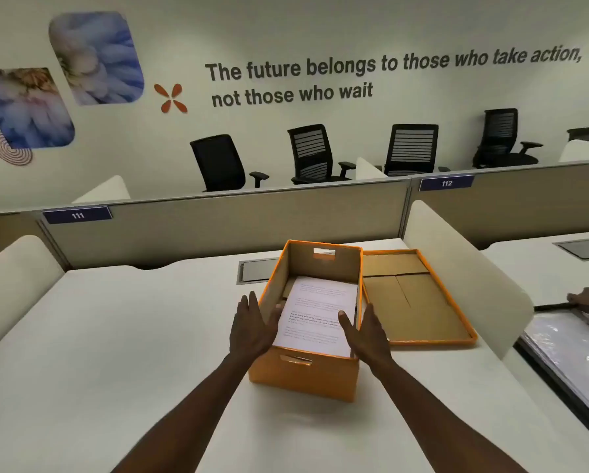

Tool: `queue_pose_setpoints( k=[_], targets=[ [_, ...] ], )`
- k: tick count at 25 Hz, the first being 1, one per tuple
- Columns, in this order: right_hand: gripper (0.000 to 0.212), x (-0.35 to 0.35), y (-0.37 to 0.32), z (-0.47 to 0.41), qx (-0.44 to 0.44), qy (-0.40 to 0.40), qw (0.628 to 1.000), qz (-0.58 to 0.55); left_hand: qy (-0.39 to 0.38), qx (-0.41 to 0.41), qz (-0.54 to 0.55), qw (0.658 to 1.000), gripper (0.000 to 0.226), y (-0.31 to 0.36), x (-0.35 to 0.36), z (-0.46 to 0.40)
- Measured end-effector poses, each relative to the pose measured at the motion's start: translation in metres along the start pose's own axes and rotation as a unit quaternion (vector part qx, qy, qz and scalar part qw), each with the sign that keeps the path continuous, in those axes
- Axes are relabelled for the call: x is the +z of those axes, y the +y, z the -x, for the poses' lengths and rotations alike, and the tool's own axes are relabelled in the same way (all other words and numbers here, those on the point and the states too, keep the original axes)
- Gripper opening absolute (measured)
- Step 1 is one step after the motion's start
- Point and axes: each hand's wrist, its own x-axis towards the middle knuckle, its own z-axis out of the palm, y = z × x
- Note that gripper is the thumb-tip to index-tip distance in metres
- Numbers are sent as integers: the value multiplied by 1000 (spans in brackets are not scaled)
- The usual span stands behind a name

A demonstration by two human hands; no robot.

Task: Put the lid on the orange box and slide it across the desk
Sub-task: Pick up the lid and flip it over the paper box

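From my head camera, the orange box (305, 373) sits uncovered on the white desk (122, 336), right in front of me, with a stack of printed paper (315, 314) lying inside it. My left hand (252, 327) is spread flat beside the box's left wall, fingers apart, thumb hooked over the rim toward the paper. My right hand (366, 332) mirrors it at the right wall, palm turned inward, fingers loose, thumb over the paper's edge. Neither hand is closed on anything; whether the palms actually press the walls I cannot tell. The lid (419, 302) lies upside down on the desk, touching or just beside the box's right side, its brown inside facing up. Another person's hand (588, 296) shows at the far right edge.
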Motion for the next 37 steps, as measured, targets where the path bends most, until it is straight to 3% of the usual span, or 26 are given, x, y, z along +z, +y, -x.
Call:
queue_pose_setpoints(
  k=[3, 6, 11, 17, 21, 24, 27, 30, 33, 37],
  targets=[
    [84, 7, 14, 4, -20, -49, 997, -59, -11, -44, 5, 999, 89, -4, 13, 8],
    [70, 6, 20, -2, -58, -59, 991, -105, 26, -84, 56, 995, 85, -1, 17, 15],
    [81, 0, 19, -26, -90, -104, 985, -101, 91, -94, 114, 985, 77, 3, 17, 34],
    [78, 11, 7, -45, -125, -155, 974, -107, 122, -124, 133, 976, 72, -2, 14, 41],
    [81, 14, 10, -52, -80, -183, 970, -137, 109, -124, 112, 980, 82, -3, 11, 42],
    [74, 2, 29, -64, -51, -103, 986, -124, 196, -49, 49, 978, 66, 11, 15, 50],
    [50, -29, 73, -82, -74, 28, 996, 27, 239, 63, 134, 960, 51, 40, 26, 65],
    [40, -63, 124, -96, -66, 16, 974, 217, 195, 135, 207, 949, 35, 75, 47, 85],
    [26, -76, 152, -101, -114, 20, 920, 375, 102, 170, 261, 945, 23, 111, 76, 101],
    [25, -77, 151, -100, -141, 44, 927, 345, -94, 106, 320, 937, 18, 139, 118, 101]
  ],
)
